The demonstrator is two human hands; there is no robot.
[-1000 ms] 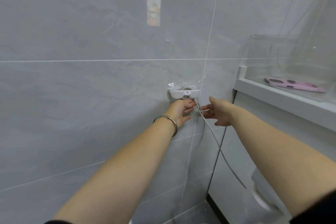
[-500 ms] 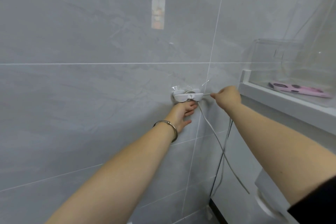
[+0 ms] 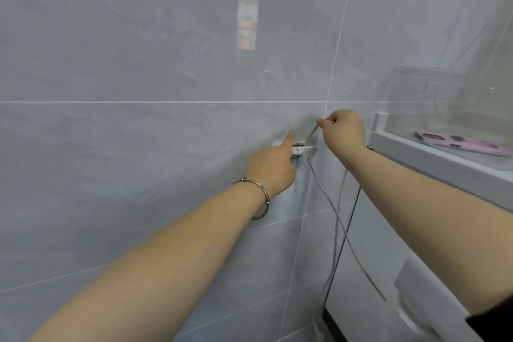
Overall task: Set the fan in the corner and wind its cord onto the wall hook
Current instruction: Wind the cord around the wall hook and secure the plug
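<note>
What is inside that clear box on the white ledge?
A flat pink item with dark spots lies in the clear box; its right end is cut off.

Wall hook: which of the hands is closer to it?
Left. The left hand rests on the wall hook; the right hand pinches the cord up and right of it.

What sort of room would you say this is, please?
Probably a bathroom or utility corner: grey wall tiles, a white ledge holding a clear box, and a wall hook with a cord.
</note>
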